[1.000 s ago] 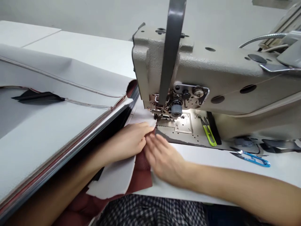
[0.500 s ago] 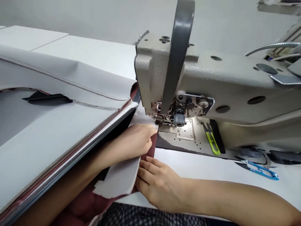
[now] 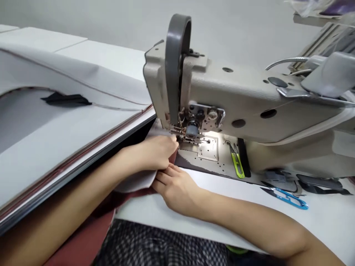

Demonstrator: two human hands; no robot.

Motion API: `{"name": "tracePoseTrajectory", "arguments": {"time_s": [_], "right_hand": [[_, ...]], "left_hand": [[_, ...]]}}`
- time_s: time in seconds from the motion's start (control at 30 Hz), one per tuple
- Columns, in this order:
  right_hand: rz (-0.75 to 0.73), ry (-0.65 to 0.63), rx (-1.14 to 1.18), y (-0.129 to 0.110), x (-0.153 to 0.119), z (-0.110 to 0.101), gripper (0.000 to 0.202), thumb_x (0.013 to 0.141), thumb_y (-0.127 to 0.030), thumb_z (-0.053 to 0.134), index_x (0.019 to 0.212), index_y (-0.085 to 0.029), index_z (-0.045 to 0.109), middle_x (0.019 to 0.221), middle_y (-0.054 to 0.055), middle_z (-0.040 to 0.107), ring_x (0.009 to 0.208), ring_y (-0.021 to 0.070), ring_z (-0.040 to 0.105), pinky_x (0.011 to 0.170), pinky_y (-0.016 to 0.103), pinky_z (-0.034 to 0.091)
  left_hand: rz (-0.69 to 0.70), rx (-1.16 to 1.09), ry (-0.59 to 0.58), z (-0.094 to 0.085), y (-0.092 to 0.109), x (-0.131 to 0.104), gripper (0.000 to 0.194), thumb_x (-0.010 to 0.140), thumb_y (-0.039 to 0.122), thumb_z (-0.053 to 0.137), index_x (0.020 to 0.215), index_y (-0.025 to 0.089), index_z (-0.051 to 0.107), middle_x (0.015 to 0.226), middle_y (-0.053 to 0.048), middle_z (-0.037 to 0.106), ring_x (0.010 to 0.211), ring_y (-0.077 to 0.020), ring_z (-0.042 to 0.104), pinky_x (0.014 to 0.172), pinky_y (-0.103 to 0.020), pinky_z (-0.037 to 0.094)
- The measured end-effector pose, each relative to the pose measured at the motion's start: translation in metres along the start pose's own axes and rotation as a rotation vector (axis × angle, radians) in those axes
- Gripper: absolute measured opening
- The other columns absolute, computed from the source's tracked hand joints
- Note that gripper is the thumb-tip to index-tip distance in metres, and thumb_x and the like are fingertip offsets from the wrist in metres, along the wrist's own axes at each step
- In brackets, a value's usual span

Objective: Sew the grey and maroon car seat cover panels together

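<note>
Both my hands are on a layered panel, with grey-white backing [image 3: 138, 181] on top and dark red fabric [image 3: 172, 157] showing at its edge, by the sewing machine's needle area. My left hand [image 3: 156, 149] reaches over it, closed, fingers curled and pressing near the presser foot. Just below, my right hand [image 3: 177, 190] grips the panel's right edge, its fingertips partly tucked under my left hand and its thumb hidden. The beige sewing machine [image 3: 222, 87] stands in front of both hands. The needle itself is hidden.
A large stack of grey-backed covers [image 3: 69, 136] leans along the left. Yellow-green thread snips [image 3: 237, 164] lie on the machine bed, and blue snips [image 3: 291, 198] on the white table [image 3: 222, 218]. Black items [image 3: 321, 183] sit at the right.
The view has shifted, so the machine appears further left and lower. The panel has moved forward under the machine; less of its near end shows, and my hands are closer together.
</note>
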State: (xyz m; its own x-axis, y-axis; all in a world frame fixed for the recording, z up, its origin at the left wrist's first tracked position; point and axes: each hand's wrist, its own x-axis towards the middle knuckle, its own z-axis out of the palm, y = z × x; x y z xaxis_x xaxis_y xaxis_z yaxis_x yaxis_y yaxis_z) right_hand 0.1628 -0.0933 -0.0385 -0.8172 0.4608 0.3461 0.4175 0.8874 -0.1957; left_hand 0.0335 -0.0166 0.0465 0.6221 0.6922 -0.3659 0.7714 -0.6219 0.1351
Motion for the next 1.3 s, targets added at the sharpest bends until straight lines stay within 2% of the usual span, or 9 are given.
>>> {"name": "tracePoseTrajectory", "arguments": {"time_s": [0.1,0.2,0.3,0.4,0.7,0.93,1.13,1.23,1.3], "right_hand": [[-0.030,0.040,-0.054,-0.009,-0.008,-0.002,0.027,0.098,-0.014,0.045,0.113,-0.008,0.067,0.113,0.012,0.069,0.108,0.0230,0.059,0.105,0.037,0.046],[-0.080,0.130,-0.125,-0.022,-0.018,-0.002,0.024,0.095,-0.012,0.048,0.101,-0.005,0.070,0.108,0.016,0.070,0.109,0.0260,0.062,0.101,0.037,0.051],[-0.090,0.240,-0.167,-0.031,-0.021,0.000,0.026,0.093,-0.009,0.046,0.097,-0.003,0.071,0.102,0.018,0.072,0.104,0.0274,0.066,0.100,0.038,0.052],[-0.075,0.271,-0.143,-0.035,-0.019,0.001,0.028,0.092,-0.007,0.044,0.090,-0.004,0.071,0.096,0.017,0.073,0.096,0.0267,0.068,0.097,0.038,0.054],[-0.007,0.240,-0.105,-0.018,-0.007,0.000,0.026,0.091,-0.005,0.045,0.092,-0.005,0.071,0.100,0.014,0.073,0.100,0.0243,0.067,0.095,0.034,0.055],[0.041,0.228,-0.127,0.000,0.001,-0.001,0.026,0.090,-0.003,0.045,0.091,-0.006,0.071,0.095,0.012,0.072,0.097,0.0239,0.066,0.096,0.034,0.054],[0.071,0.226,-0.126,0.012,0.000,0.007,0.028,0.090,-0.004,0.044,0.096,-0.006,0.071,0.096,0.012,0.071,0.100,0.0255,0.064,0.104,0.037,0.048],[0.078,0.119,-0.100,0.014,0.002,0.004,0.026,0.091,-0.008,0.047,0.102,-0.006,0.071,0.102,0.013,0.070,0.106,0.0261,0.061,0.108,0.039,0.045],[0.052,-0.030,-0.065,0.014,0.002,-0.012,0.024,0.092,-0.011,0.050,0.104,-0.008,0.070,0.107,0.012,0.070,0.112,0.0254,0.059,0.107,0.038,0.044]], "left_hand": [[-0.152,-0.093,0.084,0.016,0.012,-0.024,0.029,0.069,0.005,0.047,0.091,0.016,0.062,0.085,-0.005,0.061,0.070,-0.0180,0.059,0.060,-0.028,0.039],[-0.325,-0.229,0.289,0.046,0.032,-0.052,0.045,0.075,0.003,0.042,0.112,0.018,0.064,0.093,-0.005,0.061,0.081,-0.0187,0.060,0.073,-0.030,0.047],[-0.310,-0.428,0.440,0.074,0.044,-0.069,0.048,0.082,0.003,0.036,0.120,0.015,0.063,0.100,-0.006,0.061,0.090,-0.0164,0.060,0.085,-0.028,0.049],[-0.215,-0.526,0.464,0.084,0.041,-0.073,0.044,0.085,0.004,0.034,0.111,0.014,0.068,0.094,-0.006,0.062,0.088,-0.0157,0.059,0.083,-0.028,0.050],[-0.096,-0.626,0.487,0.077,0.012,-0.059,0.040,0.082,0.005,0.036,0.101,0.013,0.070,0.085,-0.005,0.061,0.078,-0.0132,0.059,0.071,-0.025,0.050],[-0.095,-0.566,0.496,0.074,0.001,-0.038,0.039,0.082,0.006,0.037,0.105,0.013,0.068,0.088,-0.005,0.061,0.081,-0.0152,0.059,0.075,-0.028,0.049],[-0.104,-0.467,0.441,0.061,-0.001,-0.020,0.041,0.081,0.009,0.036,0.106,0.012,0.068,0.092,-0.007,0.063,0.085,-0.0184,0.060,0.080,-0.031,0.049],[-0.079,-0.422,0.422,0.057,-0.005,-0.016,0.038,0.078,0.010,0.036,0.098,0.015,0.069,0.090,-0.007,0.064,0.084,-0.0188,0.061,0.079,-0.030,0.049],[-0.059,-0.401,0.444,0.058,-0.007,-0.016,0.037,0.080,0.015,0.036,0.095,0.016,0.069,0.091,-0.007,0.065,0.084,-0.0195,0.061,0.078,-0.030,0.049]]}}
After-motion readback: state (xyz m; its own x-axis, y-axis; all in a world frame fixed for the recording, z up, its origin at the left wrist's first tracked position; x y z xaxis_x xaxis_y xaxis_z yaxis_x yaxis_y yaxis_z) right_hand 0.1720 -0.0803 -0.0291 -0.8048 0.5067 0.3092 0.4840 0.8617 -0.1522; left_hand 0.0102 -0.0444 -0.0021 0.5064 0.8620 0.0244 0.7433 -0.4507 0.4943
